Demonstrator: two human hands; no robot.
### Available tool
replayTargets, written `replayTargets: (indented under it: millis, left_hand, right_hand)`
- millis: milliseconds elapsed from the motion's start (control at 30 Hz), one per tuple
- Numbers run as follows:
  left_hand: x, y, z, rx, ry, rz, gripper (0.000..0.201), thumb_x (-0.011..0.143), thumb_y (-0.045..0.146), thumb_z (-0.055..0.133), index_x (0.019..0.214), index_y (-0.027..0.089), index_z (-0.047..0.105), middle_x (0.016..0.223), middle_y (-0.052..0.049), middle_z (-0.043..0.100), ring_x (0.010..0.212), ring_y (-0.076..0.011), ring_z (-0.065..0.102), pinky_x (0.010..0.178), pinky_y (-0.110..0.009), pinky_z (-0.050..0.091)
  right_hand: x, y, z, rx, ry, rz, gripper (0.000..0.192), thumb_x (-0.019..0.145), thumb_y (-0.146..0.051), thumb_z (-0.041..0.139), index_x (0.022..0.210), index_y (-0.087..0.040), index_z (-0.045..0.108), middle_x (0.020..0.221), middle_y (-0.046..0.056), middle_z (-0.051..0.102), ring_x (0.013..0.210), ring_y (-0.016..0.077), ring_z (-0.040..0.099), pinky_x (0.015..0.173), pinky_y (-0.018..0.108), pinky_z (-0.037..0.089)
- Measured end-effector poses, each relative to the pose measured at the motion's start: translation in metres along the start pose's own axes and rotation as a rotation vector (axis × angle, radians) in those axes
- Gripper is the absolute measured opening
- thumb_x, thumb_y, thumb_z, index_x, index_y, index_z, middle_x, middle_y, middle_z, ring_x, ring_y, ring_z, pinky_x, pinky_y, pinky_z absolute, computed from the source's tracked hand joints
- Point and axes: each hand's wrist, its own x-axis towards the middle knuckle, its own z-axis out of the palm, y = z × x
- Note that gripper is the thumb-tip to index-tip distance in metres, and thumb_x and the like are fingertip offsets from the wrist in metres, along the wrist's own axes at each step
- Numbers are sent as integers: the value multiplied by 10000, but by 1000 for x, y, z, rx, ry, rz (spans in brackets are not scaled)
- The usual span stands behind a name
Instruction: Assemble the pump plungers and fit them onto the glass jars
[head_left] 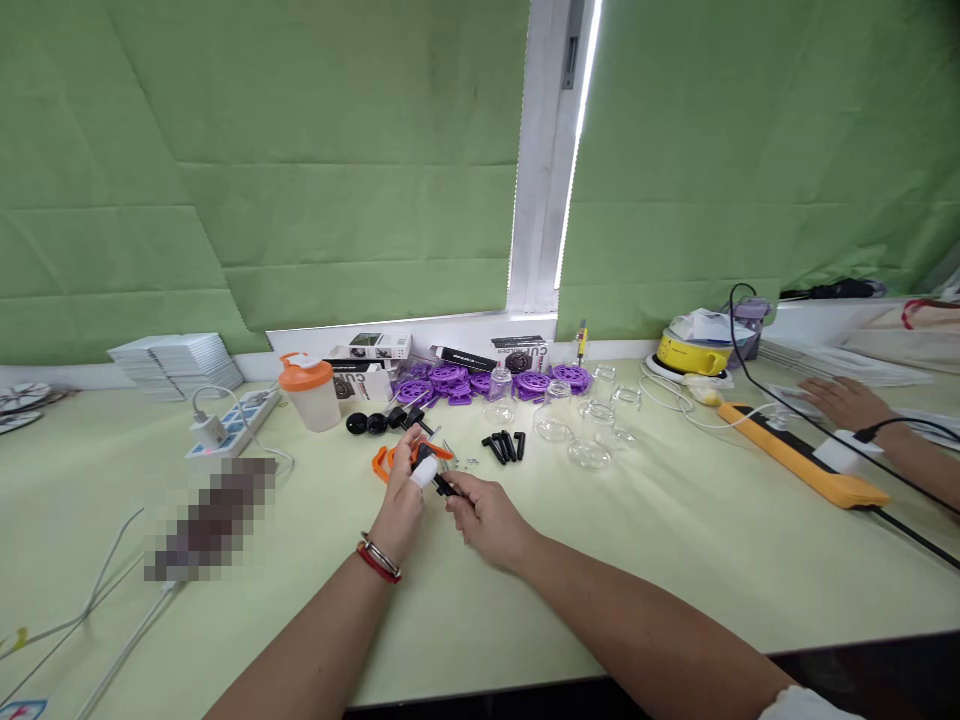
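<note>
Holding a small black plastic part (pixel 442 487) between them, the left hand (pixel 401 505) and right hand (pixel 484 515) meet near table centre; both sets of fingers are pinched closed on it, left forefinger wrapped in white tape. An orange plastic clip-shaped piece (pixel 384 462) lies just at 11 o'clock of the left hand. Black-and-white cardboard boxes (pixel 517 352) at 12 o'clock carry lettering, "CU..." readable, rest unclear. Purple plastic wheels (pixel 450 380) sit before them; clear glass cups (pixel 589 450) at 1 o'clock; short black rods (pixel 504 446) between. Pale green tabletop (pixel 675 540), green fabric blinds (pixel 300 180) behind, bright window gap. Another person's hand (pixel 847 400) at 3 o'clock rests by an orange power strip (pixel 802 458). A pixelated patch at 9 o'clock hides something; the held part's shape is hard to make out.
</note>
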Motion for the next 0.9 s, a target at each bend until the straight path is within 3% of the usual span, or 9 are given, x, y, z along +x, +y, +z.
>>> replayTargets:
  millis: [100, 233, 333, 467, 667, 767, 900]
  left_hand:
    - [-5, 5, 4, 101, -24, 85, 458, 836, 306, 502, 1270, 239, 371, 1369, -89, 357, 1291, -247, 338, 1038, -434, 291]
    - [-9, 7, 8, 105, -45, 240, 838, 642, 256, 717, 1318, 238, 223, 1421, -136, 252, 1318, -275, 301, 1056, -448, 288]
    - [-11, 10, 6, 221, -96, 304, 1005, 547, 251, 782, 1362, 240, 196, 1448, -142, 213, 1335, -311, 256, 1079, -488, 245]
    - [-12, 19, 2, 399, -172, 364, 1133, 501, 288, 811, 1421, 236, 152, 1440, -161, 240, 1321, -358, 259, 1057, -532, 257]
    - [-9, 18, 0, 591, -251, 460, 1341, 456, 345, 826, 1456, 236, -60, 1454, -196, 195, 1335, -399, 205, 1040, -584, 238]
    - [-8, 15, 0, 658, -269, 492, 1372, 457, 352, 815, 1452, 224, -122, 1467, -216, 153, 1345, -422, 157, 1026, -601, 239]
    - [-10, 14, 1, 735, -253, 525, 1333, 473, 380, 780, 1459, 199, -99, 1460, -225, 154, 1342, -431, 154, 1020, -602, 236]
  right_hand:
    - [1, -4, 4, 279, -27, 74, 255, 879, -263, 427, 1101, -211, 542, 751, -1, 542, 469, 77, 470, 460, 238, 427]
    - [2, -14, -1, 514, -40, 103, 269, 829, -316, 537, 1061, -179, 535, 570, -63, 505, 405, 77, 467, 423, 229, 425]
    - [2, -18, -6, 630, -35, 139, 345, 778, -333, 611, 1070, -160, 547, 596, -55, 528, 402, 79, 471, 395, 232, 422]
    - [0, -20, -12, 713, -54, 154, 344, 767, -348, 643, 1038, -146, 582, 680, 0, 595, 485, 93, 497, 431, 235, 412]
    - [-2, -21, -17, 766, -55, 165, 338, 745, -356, 687, 984, -139, 589, 674, 7, 621, 594, 107, 533, 591, 260, 421]
    - [-2, -22, -18, 774, -58, 175, 337, 737, -374, 694, 959, -144, 589, 653, -3, 612, 567, 100, 518, 592, 261, 417]
    - [-1, -22, -17, 804, -65, 204, 321, 730, -374, 703, 920, -144, 585, 644, -2, 614, 559, 95, 519, 599, 257, 418]
